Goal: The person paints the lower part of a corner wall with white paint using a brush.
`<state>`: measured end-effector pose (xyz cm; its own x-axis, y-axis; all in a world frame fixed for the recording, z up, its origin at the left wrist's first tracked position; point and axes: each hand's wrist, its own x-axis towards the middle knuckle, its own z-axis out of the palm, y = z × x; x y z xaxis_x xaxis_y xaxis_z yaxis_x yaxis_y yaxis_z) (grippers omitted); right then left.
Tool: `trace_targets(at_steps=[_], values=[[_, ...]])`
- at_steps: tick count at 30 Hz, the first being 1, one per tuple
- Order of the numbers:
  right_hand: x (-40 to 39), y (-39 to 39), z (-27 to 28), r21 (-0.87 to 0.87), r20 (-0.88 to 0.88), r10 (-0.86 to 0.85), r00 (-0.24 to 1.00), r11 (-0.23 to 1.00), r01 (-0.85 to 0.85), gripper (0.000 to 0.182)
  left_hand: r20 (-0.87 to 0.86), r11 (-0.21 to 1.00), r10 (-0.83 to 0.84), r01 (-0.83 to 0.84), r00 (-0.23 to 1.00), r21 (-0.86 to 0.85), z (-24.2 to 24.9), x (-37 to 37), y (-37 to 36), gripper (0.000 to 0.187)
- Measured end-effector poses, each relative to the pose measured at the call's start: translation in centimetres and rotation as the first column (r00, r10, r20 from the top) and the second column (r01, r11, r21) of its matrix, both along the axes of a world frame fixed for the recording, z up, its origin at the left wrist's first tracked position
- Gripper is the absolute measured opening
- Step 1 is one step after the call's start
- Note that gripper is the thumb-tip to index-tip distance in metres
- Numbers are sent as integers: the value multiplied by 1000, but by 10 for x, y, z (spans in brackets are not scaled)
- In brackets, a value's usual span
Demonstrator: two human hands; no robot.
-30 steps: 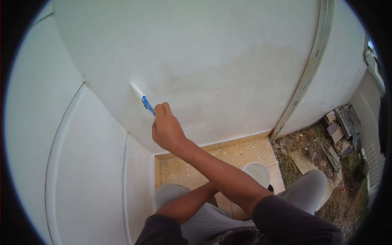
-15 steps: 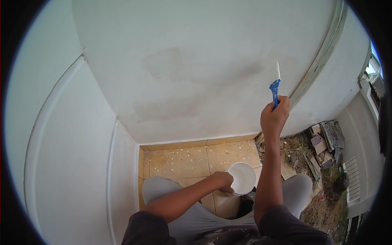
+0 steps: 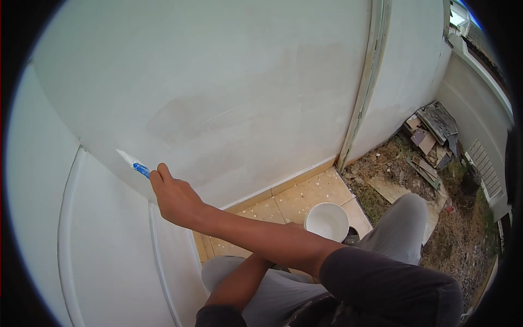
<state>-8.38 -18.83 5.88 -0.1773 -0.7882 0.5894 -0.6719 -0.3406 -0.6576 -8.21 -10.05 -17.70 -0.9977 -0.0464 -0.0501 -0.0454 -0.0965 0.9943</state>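
My right hand (image 3: 175,196) is closed round the handle of a paintbrush (image 3: 140,169), blue with white paint on it. The white-coated bristles point up and left, close to the wall (image 3: 261,109) near its left corner; whether they touch cannot be told. My right forearm crosses over my left arm. Only a sliver of my left hand (image 3: 295,224) shows behind that forearm, at the left side of a white bucket (image 3: 327,205). Its fingers are hidden now, but half a second ago they gripped the bucket's rim. Darker, damp-looking patches mark the wall.
White moulding (image 3: 68,218) runs down the left wall. Paint-spotted tiles (image 3: 310,192) lie below, beside my bent knees. A dark container (image 3: 353,235) stands by the bucket. To the right, a door frame (image 3: 362,92), dry ground and a pile of boards (image 3: 433,131).
My right hand has swept the brush from the right side of the wall across to the left corner. The view has turned, and my right arm now covers most of my left hand.
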Motion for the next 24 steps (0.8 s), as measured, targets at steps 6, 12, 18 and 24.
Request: trace_targets(at_steps=[6, 12, 18, 24], values=[[-114, 30, -33, -141, 138, -298, 945, 938, 316, 20, 211, 729, -223, 307, 952, -612, -16, -47, 8, 47], [-244, 126, -64, -185, 77, -732, 677, 657, 731, 17, 592, 373, -145, 599, 792, -709, 75, -48, 31, 54], [-271, 151, -63, -305, 10, -910, 415, 392, 868, 16, 589, 353, -237, 633, 773, -689, 91, -52, 51, 55], [-161, 69, -67, -139, 28, -689, 724, 715, 685, 23, 347, 428, -387, 500, 854, -753, 13, -64, 57, 51]])
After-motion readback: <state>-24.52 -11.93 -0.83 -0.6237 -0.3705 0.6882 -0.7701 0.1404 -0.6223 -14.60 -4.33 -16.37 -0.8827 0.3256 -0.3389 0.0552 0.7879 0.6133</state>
